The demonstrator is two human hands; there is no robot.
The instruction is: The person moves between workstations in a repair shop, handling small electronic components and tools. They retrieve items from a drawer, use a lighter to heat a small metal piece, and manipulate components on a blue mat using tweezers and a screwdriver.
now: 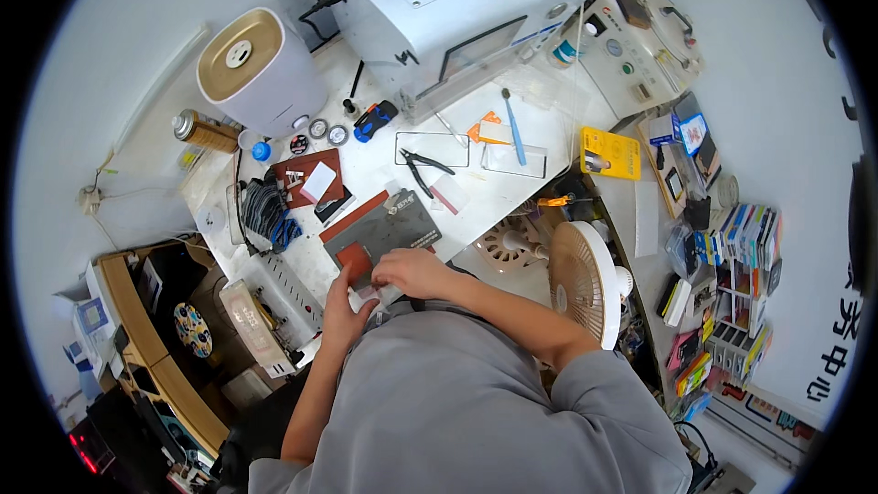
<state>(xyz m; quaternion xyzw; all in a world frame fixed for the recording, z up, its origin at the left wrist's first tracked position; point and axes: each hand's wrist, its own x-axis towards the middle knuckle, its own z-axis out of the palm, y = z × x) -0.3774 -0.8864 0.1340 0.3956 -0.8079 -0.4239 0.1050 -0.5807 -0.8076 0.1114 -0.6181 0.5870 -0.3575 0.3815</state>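
My left hand (347, 306) and my right hand (407, 273) meet at the front edge of the table, pinched round a small translucent piece (369, 294) whose shape is partly hidden by fingers. Under and behind them lies a grey mat (398, 218) over a reddish board, with a red-orange square (355, 254) on it, beside my left fingertips. Farther back are black cutting pliers (425, 163), lying with handles apart, a pale pink strip (448, 194) and a brown board (302, 169) with small pieces on it.
A white machine (430, 9) and a cylindrical white appliance (261, 82) occupy the back. A toothbrush (512, 128), thin frames and a yellow package (611, 151) lie rightward. A fan (576, 284) stands right of my arm. A perforated metal device (283, 288) sits at the left front.
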